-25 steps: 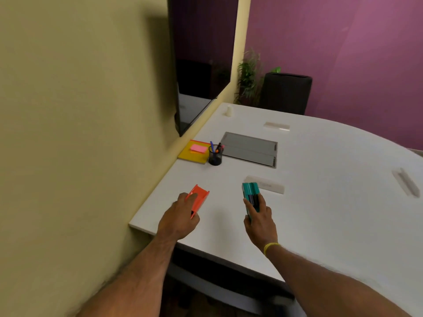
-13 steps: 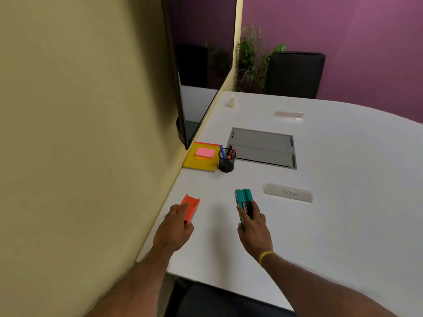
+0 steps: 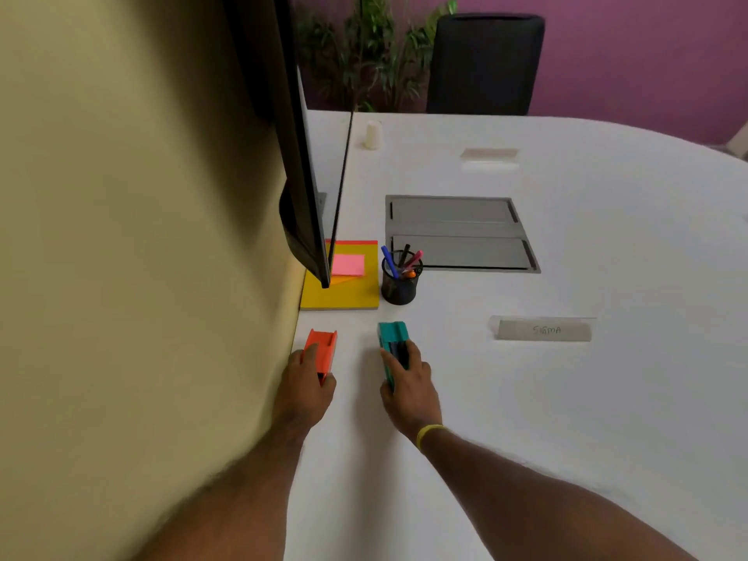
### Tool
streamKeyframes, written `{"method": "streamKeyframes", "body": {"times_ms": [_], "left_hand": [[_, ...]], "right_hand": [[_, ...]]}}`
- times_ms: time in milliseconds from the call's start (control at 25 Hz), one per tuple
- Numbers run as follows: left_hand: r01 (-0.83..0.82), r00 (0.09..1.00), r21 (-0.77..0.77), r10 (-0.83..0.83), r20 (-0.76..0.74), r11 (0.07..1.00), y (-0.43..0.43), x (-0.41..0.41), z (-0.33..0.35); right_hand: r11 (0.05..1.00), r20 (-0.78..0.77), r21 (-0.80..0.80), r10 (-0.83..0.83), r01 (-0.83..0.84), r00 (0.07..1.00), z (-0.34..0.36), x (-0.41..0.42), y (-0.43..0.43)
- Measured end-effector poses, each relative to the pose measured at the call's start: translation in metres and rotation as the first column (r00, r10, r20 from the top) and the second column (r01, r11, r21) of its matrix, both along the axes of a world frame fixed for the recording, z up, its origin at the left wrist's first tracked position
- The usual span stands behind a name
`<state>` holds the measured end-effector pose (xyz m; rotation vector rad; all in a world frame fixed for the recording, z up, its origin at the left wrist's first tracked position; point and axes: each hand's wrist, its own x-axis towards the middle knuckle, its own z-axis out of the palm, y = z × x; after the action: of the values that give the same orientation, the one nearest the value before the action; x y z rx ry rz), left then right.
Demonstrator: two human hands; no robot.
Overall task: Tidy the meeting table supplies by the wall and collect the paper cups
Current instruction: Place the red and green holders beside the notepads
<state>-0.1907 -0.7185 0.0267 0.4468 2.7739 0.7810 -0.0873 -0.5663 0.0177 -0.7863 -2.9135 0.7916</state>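
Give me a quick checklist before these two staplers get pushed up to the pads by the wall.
1. Left hand on orange stapler: ok, fingers over its rear.
2. Right hand on teal stapler: ok, gripped from behind.
3. Bare table between staplers and yellow pad: ok.
4. Pen cup upright, beyond the teal stapler: ok, but close to its path.
5. Monitor edge overhangs the pad: not ok for lifting high there.
6. Paper cup collected: not ok, far along the wall.

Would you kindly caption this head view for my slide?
Left hand holds an orange stapler, right hand a teal stapler, near the pen cup.
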Motion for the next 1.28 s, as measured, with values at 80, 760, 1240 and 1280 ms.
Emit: {"method": "streamKeyframes", "body": {"times_ms": [80, 760, 1240, 1280], "left_hand": [[-0.01, 1.0, -0.001, 0.01, 0.017, 1.0, 0.007, -0.018, -0.014], [0.026, 0.999, -0.012, -0.026, -0.028, 1.0, 0.026, -0.048, -0.059], [0.045, 0.999, -0.224, -0.049, -0.013, 0.973, 0.021, -0.01, -0.018], [0.066, 0.997, -0.242, -0.07, -0.011, 0.968, 0.02, 0.002, -0.013]], "right_hand": [[1.0, 0.02, -0.013, -0.015, 0.015, 1.0, -0.013, -0.024, -0.007], [0.998, -0.03, 0.012, -0.055, 0.056, 0.998, -0.066, -0.068, -0.016], [0.994, 0.114, 0.084, 0.066, -0.076, 0.991, -0.011, 0.0, 0.019], [0.99, 0.123, 0.103, 0.088, -0.101, 0.988, -0.003, 0.013, 0.023]]}}
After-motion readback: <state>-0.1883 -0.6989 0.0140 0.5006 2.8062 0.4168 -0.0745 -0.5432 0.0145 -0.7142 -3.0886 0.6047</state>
